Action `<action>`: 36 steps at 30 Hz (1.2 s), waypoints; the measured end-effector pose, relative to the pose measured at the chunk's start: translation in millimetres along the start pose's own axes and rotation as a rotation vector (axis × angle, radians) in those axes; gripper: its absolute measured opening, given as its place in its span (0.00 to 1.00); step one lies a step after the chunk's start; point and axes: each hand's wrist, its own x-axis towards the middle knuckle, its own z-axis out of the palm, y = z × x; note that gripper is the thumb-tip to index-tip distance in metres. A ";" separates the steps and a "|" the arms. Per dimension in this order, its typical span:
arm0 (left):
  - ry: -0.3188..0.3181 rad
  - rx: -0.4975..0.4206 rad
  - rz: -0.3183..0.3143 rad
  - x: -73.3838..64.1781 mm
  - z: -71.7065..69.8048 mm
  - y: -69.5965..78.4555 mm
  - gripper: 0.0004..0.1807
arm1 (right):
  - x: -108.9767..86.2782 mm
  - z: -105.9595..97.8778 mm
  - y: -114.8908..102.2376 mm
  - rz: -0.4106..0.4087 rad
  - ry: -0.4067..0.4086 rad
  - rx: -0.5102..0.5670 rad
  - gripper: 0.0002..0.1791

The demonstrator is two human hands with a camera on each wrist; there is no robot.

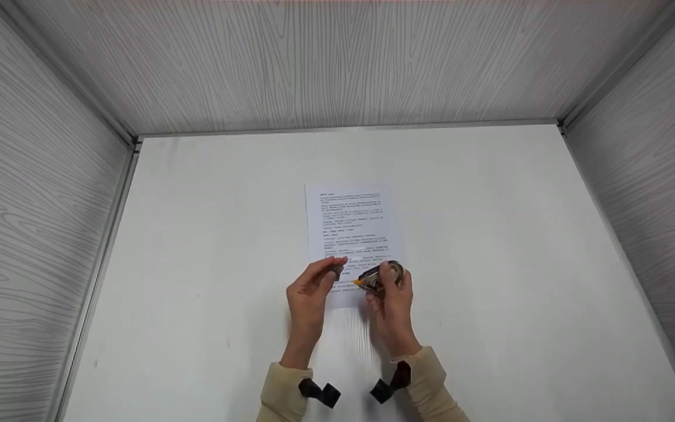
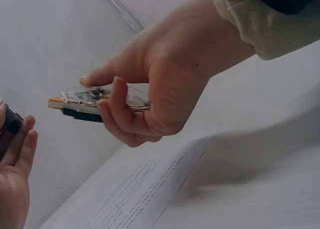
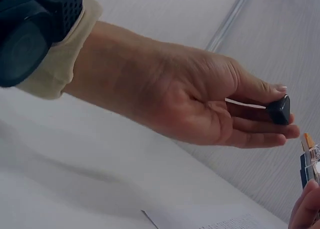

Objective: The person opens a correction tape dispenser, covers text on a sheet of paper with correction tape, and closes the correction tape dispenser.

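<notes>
Over the lower part of a printed sheet (image 1: 352, 214), my left hand (image 1: 307, 300) pinches a small black cap (image 3: 278, 110) between thumb and fingers. To its right, my right hand (image 1: 397, 309) grips a correction tape (image 2: 82, 108) with a clear case and dark underside, the thumb on top. Its orange tip (image 1: 357, 282) points left toward the cap, with a small gap between them. In the left wrist view the correction tape is held above the paper, its rear part hidden by the right hand's fingers. The right wrist view shows the cap at the left hand's fingertips.
The sheet lies flat on a white table (image 1: 197, 234). Grey wood-grain panels (image 1: 337, 64) enclose the table at the back and both sides. Each sleeved wrist carries a black camera mount (image 1: 320, 392).
</notes>
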 end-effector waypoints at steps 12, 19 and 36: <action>-0.076 -0.030 0.005 -9.2 15.3 -8.4 0.14 | -7.0 5.2 -6.6 0.069 -0.031 0.061 0.25; -0.046 -0.083 -0.026 -11.6 19.5 -9.2 0.14 | -10.3 6.4 -7.2 0.076 -0.055 0.052 0.31; 0.027 -0.118 0.022 -14.8 17.7 -12.1 0.13 | -8.8 7.5 -8.2 0.037 0.038 0.037 0.19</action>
